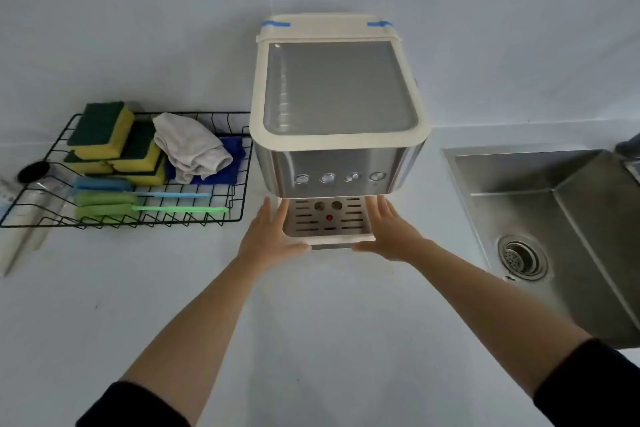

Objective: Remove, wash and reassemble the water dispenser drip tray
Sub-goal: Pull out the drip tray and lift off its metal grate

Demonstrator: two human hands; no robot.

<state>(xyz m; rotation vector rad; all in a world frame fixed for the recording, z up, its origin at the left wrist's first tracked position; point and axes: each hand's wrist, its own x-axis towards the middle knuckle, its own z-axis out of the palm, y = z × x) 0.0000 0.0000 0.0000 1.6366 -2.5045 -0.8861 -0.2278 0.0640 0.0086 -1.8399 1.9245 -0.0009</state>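
Note:
A cream and steel water dispenser (337, 107) stands on the white counter against the wall. Its drip tray (327, 224), cream with a slotted metal grate and a red float, sits at the base below the spouts. My left hand (268, 236) lies flat against the tray's left side, thumb at the front left corner. My right hand (389, 230) presses the tray's right side, thumb at the front right corner. The fingers of both hands are stretched along the tray's sides.
A black wire rack (221, 218) at the left holds yellow-green sponges (104, 135), a grey cloth (188, 149), a blue cloth and brushes (145, 203). A steel sink (568, 218) with a drain strainer (523, 256) is at the right. White counter (311, 322) spreads in front.

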